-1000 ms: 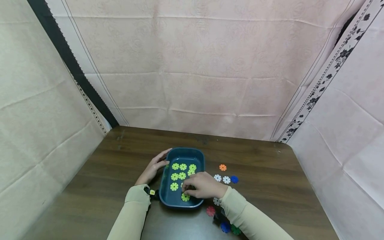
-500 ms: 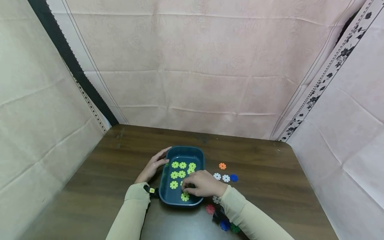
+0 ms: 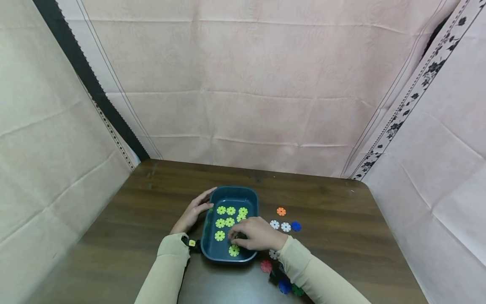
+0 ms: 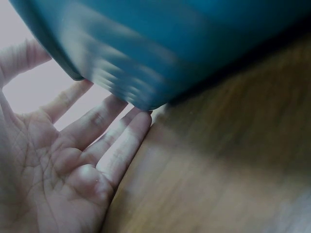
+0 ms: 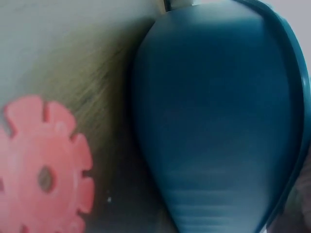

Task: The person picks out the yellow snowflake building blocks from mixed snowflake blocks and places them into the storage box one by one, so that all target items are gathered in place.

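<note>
A dark blue rectangular tray [image 3: 212,253] stands on the table, with several yellow-green notched flower discs [image 3: 220,235] lying in it, mostly in rows. My left hand [image 3: 193,214] rests along the tray's left side. In the left wrist view, the fingers [image 4: 121,145] reach out nearly straight to the tray's outer wall. My right hand [image 3: 256,234] is over the tray's right half, fingers bent and pointing down at the discs. I cannot tell whether a disc is between its fingertips. A single disc [image 3: 233,251] shows just below the thumb.
Right of the tray lie an orange disc [image 3: 281,211], white discs [image 3: 286,227] and a blue disc [image 3: 296,226]. A red disc [image 3: 266,266], another blue disc [image 3: 284,287] and a green disc [image 3: 298,290] are near the right sleeve. Pale cloth [image 3: 243,114] hangs behind the wooden table [image 3: 322,194].
The right fingertips have shifted slightly left, covering the sliver of a yellow-green disc that showed beside them before. The left hand and tray stay in place.
</note>
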Tool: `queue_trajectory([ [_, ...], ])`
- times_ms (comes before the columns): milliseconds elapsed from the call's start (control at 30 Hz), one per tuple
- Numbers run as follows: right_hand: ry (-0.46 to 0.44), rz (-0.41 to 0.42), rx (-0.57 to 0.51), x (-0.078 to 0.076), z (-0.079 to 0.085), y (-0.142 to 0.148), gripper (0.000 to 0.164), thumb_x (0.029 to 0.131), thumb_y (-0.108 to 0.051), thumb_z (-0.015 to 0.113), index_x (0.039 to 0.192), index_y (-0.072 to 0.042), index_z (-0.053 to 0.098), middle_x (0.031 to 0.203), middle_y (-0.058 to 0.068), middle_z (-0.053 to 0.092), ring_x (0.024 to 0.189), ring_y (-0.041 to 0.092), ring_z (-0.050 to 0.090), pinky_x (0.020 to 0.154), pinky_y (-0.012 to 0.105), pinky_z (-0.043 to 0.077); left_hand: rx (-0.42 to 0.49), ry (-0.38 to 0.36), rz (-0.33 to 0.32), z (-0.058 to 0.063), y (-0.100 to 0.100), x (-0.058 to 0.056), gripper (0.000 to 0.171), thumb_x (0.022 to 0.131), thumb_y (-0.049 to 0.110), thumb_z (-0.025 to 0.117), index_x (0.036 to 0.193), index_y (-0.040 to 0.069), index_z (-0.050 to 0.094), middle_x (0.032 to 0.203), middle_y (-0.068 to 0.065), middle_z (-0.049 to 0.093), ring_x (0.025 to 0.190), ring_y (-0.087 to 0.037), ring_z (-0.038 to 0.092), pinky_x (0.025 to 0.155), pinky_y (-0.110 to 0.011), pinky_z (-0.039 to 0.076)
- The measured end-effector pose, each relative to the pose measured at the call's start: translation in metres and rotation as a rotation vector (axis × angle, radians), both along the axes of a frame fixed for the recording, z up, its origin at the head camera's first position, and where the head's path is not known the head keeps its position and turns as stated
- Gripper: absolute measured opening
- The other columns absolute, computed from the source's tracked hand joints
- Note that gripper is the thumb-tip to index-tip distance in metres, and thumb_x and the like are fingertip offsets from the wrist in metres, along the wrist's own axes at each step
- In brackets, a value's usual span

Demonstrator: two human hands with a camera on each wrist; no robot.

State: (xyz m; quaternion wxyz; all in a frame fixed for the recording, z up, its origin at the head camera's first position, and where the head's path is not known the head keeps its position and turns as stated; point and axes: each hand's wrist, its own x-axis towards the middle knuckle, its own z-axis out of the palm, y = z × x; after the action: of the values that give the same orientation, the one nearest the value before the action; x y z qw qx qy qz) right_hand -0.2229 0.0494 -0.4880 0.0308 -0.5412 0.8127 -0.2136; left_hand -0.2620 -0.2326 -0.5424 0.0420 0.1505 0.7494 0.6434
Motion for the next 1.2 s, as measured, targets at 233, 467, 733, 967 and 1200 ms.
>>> queue_trajectory([
  [233,-0.202,0.042,-0.138,-0.003,0.006,0.012,0.021,0.102,-0.024,0.062,0.119,-0.014,0.07,0.11,-0.004,0.073,0.096,-0.004,0.063,0.081,0.03,0.056,-0.014,0.004,0.008,0.001,0.0,0.002,0.052,0.102,0.021,0.056,0.151,0.035,0.044,0.151,0.0,0.048,0.138,-0.027,0.041,0.111,-0.063,0.026],
  [467,-0.233,-0.008,-0.302,-0.004,0.018,0.039,0.019,0.098,-0.013,0.067,0.117,-0.019,0.068,0.108,0.002,0.073,0.097,0.003,0.066,0.077,0.033,0.057,0.005,0.003,0.003,-0.001,0.0,0.001,0.052,0.103,0.02,0.056,0.152,0.031,0.044,0.149,-0.003,0.049,0.136,-0.028,0.043,0.11,-0.062,0.027],
  [733,-0.233,-0.155,-0.4,-0.006,0.024,0.08,0.019,0.098,-0.015,0.068,0.116,-0.021,0.069,0.107,-0.004,0.072,0.094,0.008,0.067,0.073,0.035,0.058,-0.008,0.003,-0.005,-0.002,0.0,-0.001,0.052,0.103,0.02,0.055,0.153,0.032,0.043,0.149,-0.003,0.049,0.136,-0.029,0.044,0.11,-0.062,0.028],
  [967,-0.19,-0.297,-0.462,-0.004,0.026,0.119,0.023,0.094,-0.008,0.071,0.115,-0.019,0.07,0.104,-0.004,0.073,0.091,0.014,0.067,0.074,0.031,0.057,0.007,0.022,-0.017,-0.002,0.001,0.001,0.052,0.104,0.018,0.054,0.153,0.032,0.043,0.151,-0.003,0.047,0.137,-0.029,0.042,0.11,-0.061,0.028],
  [1200,-0.18,-0.425,-0.447,-0.004,0.024,0.149,0.018,0.099,-0.021,0.067,0.115,-0.028,0.068,0.106,-0.01,0.072,0.091,0.019,0.068,0.078,0.029,0.055,0.011,0.024,-0.016,0.0,0.001,0.001,0.053,0.104,0.018,0.054,0.154,0.028,0.042,0.153,-0.005,0.045,0.14,-0.03,0.039,0.11,-0.062,0.026],
])
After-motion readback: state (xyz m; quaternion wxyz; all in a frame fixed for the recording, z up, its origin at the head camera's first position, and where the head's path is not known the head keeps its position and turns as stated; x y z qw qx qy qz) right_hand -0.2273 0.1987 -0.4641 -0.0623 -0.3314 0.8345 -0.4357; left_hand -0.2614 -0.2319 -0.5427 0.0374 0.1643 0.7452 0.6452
